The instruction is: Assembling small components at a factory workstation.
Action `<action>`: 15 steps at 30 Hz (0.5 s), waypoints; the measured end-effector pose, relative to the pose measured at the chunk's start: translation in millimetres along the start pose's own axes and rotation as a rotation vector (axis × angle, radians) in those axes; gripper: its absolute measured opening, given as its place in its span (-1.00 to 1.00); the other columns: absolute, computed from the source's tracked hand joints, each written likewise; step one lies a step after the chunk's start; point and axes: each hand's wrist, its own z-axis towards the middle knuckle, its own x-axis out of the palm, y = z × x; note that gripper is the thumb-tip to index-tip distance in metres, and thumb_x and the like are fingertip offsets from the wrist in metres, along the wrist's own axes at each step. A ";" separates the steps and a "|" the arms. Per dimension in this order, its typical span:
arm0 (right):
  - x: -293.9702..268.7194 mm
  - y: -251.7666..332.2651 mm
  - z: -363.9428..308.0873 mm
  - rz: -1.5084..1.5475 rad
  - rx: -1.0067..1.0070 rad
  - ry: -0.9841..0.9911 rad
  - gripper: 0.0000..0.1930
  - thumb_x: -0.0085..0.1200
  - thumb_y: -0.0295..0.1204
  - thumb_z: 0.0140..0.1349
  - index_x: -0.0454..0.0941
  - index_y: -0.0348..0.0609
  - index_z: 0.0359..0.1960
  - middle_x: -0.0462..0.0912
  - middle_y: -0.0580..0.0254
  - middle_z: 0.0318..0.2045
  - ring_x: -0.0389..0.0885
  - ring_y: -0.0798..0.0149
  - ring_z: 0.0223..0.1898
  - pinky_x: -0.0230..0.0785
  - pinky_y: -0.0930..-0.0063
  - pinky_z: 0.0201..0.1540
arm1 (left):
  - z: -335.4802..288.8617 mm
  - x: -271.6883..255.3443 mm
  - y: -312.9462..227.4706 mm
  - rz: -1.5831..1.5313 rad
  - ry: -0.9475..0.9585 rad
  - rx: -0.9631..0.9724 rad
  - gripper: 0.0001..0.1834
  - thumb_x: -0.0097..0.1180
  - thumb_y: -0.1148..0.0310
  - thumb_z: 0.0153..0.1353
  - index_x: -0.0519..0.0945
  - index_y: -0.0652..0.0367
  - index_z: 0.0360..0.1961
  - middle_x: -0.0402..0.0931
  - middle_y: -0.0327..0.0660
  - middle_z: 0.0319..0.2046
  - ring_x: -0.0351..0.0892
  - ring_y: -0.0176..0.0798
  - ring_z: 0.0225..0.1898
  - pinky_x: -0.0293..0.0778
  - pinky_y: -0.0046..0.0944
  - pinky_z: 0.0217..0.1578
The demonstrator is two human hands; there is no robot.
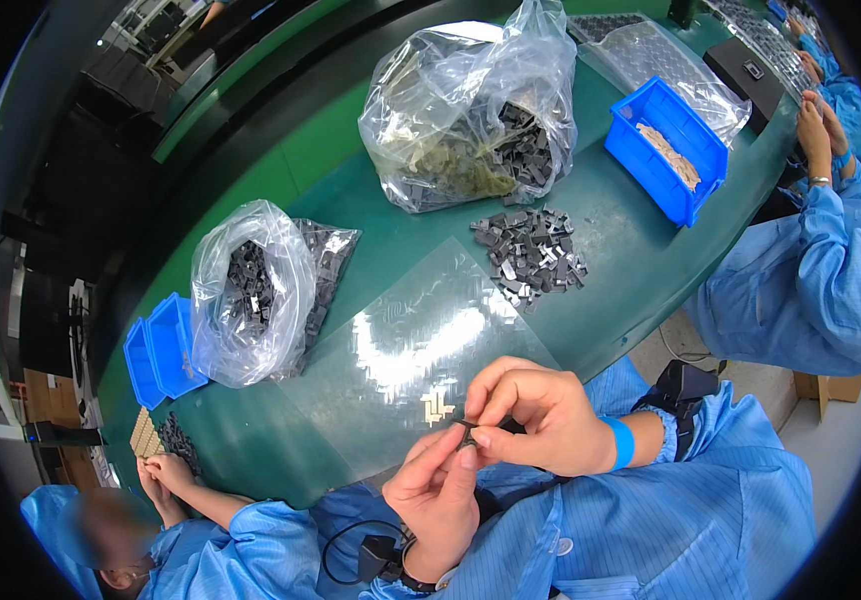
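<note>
Just over the table's near edge, my left hand (435, 502) and my right hand (543, 428) meet, each with its fingertips pinched on a small black part (468, 432). The fingers cover much of this part, so its full shape is hidden. Right beyond my fingertips, several small beige strips (436, 408) lie in a loose cluster on a clear sheet (371, 400). Farther out, a heap of small black plastic parts (533, 258) is spread on the green table (336, 195).
A large clear bag (421, 120) of black parts stands at the back; a smaller open bag (256, 300) sits left. A blue bin (696, 200) holds beige strips; nested blue bins (166, 350) stand far left. Co-workers (791, 280) sit at right and lower left.
</note>
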 end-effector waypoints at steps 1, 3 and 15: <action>0.1 0.0 0.2 -0.012 -0.002 -0.006 -0.93 0.06 -0.72 0.02 0.44 -0.34 -0.48 0.40 0.09 -0.22 0.45 0.41 -0.25 0.39 0.57 -0.21 | -0.2 -0.2 0.7 0.018 -0.008 0.006 -0.75 0.08 0.66 0.07 0.52 0.40 -0.17 0.49 0.01 -0.20 0.54 -0.29 -0.27 0.50 -0.39 -0.22; -0.5 0.1 0.4 -0.024 -0.005 -0.013 -0.92 0.08 -0.72 0.01 0.45 -0.34 -0.49 0.40 0.09 -0.23 0.44 0.41 -0.25 0.38 0.57 -0.21 | 0.5 -1.0 2.8 0.017 -0.005 0.012 -0.76 0.08 0.66 0.07 0.52 0.40 -0.17 0.49 0.01 -0.20 0.53 -0.30 -0.27 0.50 -0.39 -0.22; -6.0 3.0 7.8 -0.090 0.012 0.098 -0.88 0.09 -0.70 -0.01 0.41 -0.29 -0.46 0.40 0.12 -0.25 0.43 0.41 -0.25 0.35 0.57 -0.20 | 1.3 2.0 -3.6 0.008 0.017 0.053 -0.76 0.08 0.65 0.07 0.53 0.40 -0.18 0.48 0.03 -0.20 0.54 -0.29 -0.29 0.53 -0.37 -0.27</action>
